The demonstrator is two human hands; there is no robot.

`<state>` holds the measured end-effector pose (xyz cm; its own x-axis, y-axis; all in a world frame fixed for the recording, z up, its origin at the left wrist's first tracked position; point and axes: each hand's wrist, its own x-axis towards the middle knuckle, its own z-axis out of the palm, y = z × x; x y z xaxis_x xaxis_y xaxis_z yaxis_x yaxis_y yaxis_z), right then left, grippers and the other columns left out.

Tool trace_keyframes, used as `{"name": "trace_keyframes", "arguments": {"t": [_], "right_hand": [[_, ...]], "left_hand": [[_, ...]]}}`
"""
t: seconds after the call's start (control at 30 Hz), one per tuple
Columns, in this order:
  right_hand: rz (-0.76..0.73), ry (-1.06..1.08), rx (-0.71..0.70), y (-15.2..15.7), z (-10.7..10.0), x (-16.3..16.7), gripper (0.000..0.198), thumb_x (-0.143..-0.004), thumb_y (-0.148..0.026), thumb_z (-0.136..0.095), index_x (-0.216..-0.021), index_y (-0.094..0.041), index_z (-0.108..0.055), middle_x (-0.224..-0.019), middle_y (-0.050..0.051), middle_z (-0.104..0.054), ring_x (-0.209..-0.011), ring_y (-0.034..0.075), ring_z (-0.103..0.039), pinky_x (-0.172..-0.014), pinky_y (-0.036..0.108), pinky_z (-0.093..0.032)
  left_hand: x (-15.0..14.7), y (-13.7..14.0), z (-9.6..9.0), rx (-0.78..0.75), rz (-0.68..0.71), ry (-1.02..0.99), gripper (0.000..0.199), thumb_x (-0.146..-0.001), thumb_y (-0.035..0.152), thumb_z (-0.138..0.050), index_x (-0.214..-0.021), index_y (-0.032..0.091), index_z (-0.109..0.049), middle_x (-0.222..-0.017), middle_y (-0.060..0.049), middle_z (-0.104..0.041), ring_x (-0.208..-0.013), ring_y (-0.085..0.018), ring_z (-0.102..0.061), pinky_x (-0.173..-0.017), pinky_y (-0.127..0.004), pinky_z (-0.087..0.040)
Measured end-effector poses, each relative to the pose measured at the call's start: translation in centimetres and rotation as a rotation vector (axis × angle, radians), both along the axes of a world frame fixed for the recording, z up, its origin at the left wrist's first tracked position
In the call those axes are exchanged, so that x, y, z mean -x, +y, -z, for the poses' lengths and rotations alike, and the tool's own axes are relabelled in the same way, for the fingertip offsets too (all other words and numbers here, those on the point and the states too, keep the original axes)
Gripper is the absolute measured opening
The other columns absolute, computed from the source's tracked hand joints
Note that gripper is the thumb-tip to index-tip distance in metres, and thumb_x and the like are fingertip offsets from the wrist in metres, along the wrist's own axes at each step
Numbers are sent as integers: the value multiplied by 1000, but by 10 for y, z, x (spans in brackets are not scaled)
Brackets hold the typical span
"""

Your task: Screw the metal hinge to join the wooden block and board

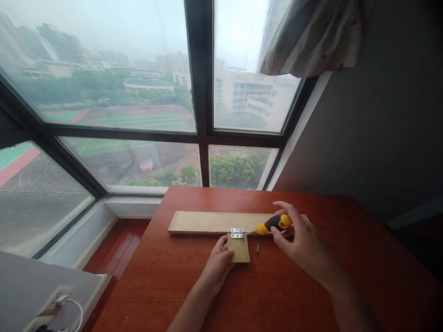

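My left hand (220, 260) grips the left edge of a small square wooden board (239, 250), thumb on top. A silver hinge (237, 233) lies across the upper edge of that board and reaches toward a long pale plank (204, 221) behind it. In my right hand (297, 240) is a yellow and black screwdriver (273, 224), held by its handle with the thumb below and the index finger raised. Its shaft points left, and the tip meets the hinge's lower right corner. A small dark metal pin or bit (258, 248) lies right of the square board.
All of this rests on a reddish-brown wooden table (166, 286). Beyond its far edge stand dark-framed windows (204, 133). A curtain (314, 41) hangs at upper right beside a grey wall. At lower left, a white cable (78, 306) is plugged into a wall socket.
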<state>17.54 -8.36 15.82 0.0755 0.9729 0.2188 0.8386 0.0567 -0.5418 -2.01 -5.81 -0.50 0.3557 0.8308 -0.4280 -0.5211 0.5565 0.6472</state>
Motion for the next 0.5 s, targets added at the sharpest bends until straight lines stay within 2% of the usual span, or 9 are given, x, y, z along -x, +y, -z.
{"name": "trace_keyframes", "arguments": {"t": [0.07,0.17,0.23,0.3,0.4,0.5], "right_hand": [[-61,63,-18,-2,0,0,50,-80,-24,-48,-130,-26,-40,-112,3,-64,-92,18,-65,-77,27,-52],[-82,33,-59,-3,3,0,54,-79,-19,-45,-132,-24,-36,-116,4,-62,-101,18,-63,-82,28,-51],[-45,-34,-74,-2,5,1,53,-82,-22,-45,-133,-22,-35,-114,6,-63,-96,20,-65,-79,30,-51],[23,-132,-60,0,6,2,50,-86,-33,-46,-134,-21,-38,-102,7,-67,-83,22,-67,-71,32,-51],[132,-302,-35,3,7,2,45,-89,-51,-45,-124,-22,-50,-82,5,-68,-69,25,-67,-60,34,-48],[167,-352,-47,4,7,1,40,-89,-52,-43,-115,-24,-56,-79,5,-68,-68,26,-67,-58,33,-47]], "left_hand": [[0,0,0,-1,-1,1,47,-64,9,-66,-108,19,-54,-103,-7,-68,-84,-19,-64,-70,-29,-52],[0,0,1,0,-4,5,46,-64,9,-66,-108,19,-54,-100,-7,-68,-83,-19,-64,-70,-29,-51],[0,0,1,3,-2,6,46,-64,9,-66,-107,19,-54,-100,-7,-68,-84,-19,-64,-70,-29,-51],[0,0,2,4,3,3,47,-64,8,-66,-107,19,-54,-101,-7,-68,-84,-19,-64,-71,-29,-52],[0,0,2,0,7,-4,47,-63,9,-67,-107,20,-54,-105,-8,-67,-86,-20,-65,-71,-30,-52],[0,0,1,-2,4,-4,47,-64,10,-67,-107,20,-54,-107,-8,-67,-86,-20,-65,-71,-30,-52]]}}
